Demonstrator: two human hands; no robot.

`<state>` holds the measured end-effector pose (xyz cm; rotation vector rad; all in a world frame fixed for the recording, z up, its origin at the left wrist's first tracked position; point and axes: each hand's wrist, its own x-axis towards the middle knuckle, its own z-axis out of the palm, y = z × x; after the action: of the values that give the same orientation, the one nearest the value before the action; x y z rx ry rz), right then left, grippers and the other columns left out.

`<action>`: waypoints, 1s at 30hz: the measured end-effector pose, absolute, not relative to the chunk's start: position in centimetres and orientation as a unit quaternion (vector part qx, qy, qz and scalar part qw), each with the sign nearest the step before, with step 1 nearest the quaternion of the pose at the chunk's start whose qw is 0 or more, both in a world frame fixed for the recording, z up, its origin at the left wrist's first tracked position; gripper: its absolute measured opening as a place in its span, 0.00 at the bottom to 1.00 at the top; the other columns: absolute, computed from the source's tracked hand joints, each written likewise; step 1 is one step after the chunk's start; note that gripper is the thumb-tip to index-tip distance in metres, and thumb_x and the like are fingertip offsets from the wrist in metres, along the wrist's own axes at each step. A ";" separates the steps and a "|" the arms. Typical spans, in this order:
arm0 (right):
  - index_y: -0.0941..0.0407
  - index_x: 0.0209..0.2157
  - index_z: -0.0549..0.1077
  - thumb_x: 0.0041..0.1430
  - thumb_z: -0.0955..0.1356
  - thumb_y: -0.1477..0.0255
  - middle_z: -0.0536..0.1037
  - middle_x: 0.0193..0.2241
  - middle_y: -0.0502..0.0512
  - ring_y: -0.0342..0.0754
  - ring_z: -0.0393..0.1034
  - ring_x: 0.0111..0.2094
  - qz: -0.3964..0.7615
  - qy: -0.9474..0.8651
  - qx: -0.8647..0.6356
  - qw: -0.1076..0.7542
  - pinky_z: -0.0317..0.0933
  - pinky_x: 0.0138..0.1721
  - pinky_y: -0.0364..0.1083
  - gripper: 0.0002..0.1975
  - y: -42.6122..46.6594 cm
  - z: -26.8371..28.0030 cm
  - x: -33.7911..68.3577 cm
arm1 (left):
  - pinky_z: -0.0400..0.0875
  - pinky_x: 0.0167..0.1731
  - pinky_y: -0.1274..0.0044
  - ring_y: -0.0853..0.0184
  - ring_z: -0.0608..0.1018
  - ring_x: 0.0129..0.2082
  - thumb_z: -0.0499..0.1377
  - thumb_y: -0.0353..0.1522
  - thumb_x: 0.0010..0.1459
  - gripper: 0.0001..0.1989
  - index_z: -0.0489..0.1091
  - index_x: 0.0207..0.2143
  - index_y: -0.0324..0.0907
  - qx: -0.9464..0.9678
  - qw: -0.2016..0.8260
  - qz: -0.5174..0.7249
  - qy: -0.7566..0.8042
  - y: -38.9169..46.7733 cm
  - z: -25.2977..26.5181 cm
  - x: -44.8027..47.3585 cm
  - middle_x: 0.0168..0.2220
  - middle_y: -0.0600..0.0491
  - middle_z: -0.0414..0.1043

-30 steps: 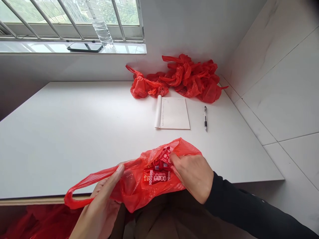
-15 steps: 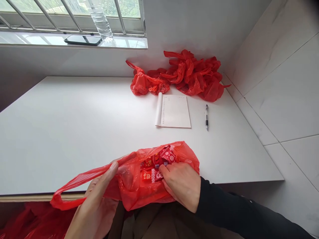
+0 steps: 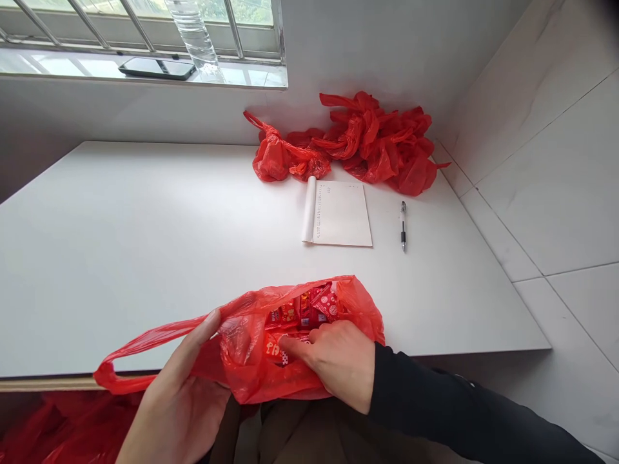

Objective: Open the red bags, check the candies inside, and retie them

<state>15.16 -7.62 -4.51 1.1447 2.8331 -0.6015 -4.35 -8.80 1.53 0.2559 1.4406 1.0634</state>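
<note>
A red plastic bag (image 3: 251, 377) lies at the table's front edge, its mouth facing up. Inside it are several small red snack packets (image 3: 326, 299) with printed patterns. My left hand (image 3: 181, 386) is closed on the bag's left side, thumb over the film near the handle loop (image 3: 140, 341) and fingers partly hidden below. My right hand (image 3: 336, 357) reaches into the mouth. One of its digits stretches over a red packet with pale lettering (image 3: 273, 348) and touches it; the other fingers curl and are partly hidden.
Crumpled red bags (image 3: 377, 145) lie against the back wall. In front of them are an open notepad (image 3: 343, 212) and a pen (image 3: 403, 225). A bottle (image 3: 196, 38) and a phone (image 3: 157, 67) rest on the window sill. More red plastic (image 3: 72, 428) shows below the table's left front.
My right hand has shifted slightly left within the bag, and the lettered packet has moved left and toward me. The bag and my left hand have drifted a little left.
</note>
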 end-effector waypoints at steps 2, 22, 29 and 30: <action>0.54 0.54 0.65 0.62 0.65 0.77 0.77 0.27 0.52 0.50 0.73 0.26 -0.189 0.909 0.371 0.015 0.54 0.23 0.45 0.19 -7.6 -4.6 15.2 | 0.81 0.40 0.74 0.53 0.81 0.45 0.69 0.38 0.50 0.26 0.76 0.53 0.46 0.073 0.620 0.472 0.623 -8.6 1.9 -4.1 0.49 0.52 0.80; 0.64 0.67 0.54 0.58 0.65 0.78 0.79 0.27 0.58 0.54 0.76 0.25 -0.207 0.868 0.450 0.043 0.62 0.25 0.47 0.36 -7.1 -4.3 14.1 | 0.83 0.37 0.71 0.53 0.82 0.43 0.69 0.40 0.51 0.25 0.76 0.53 0.46 0.097 0.621 0.469 0.621 -8.1 1.7 -4.3 0.46 0.50 0.81; 0.61 0.67 0.58 0.64 0.63 0.77 0.79 0.28 0.57 0.53 0.77 0.27 -0.218 0.822 0.525 0.045 0.60 0.23 0.46 0.30 -8.0 -3.5 16.2 | 0.83 0.35 0.70 0.53 0.83 0.39 0.68 0.39 0.50 0.24 0.77 0.51 0.46 0.095 0.596 0.481 0.636 -8.3 1.9 -4.2 0.41 0.51 0.82; 0.61 0.66 0.59 0.65 0.62 0.76 0.79 0.27 0.57 0.53 0.77 0.27 -0.217 0.808 0.545 0.050 0.59 0.23 0.46 0.29 -8.1 -3.5 16.5 | 0.83 0.34 0.70 0.53 0.83 0.39 0.68 0.39 0.50 0.24 0.77 0.51 0.46 0.090 0.591 0.483 0.640 -8.3 1.9 -4.2 0.40 0.51 0.82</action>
<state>16.48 -8.09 -3.52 1.6602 2.4623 -0.6601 -4.16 -8.27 1.87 0.2104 1.4893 1.1232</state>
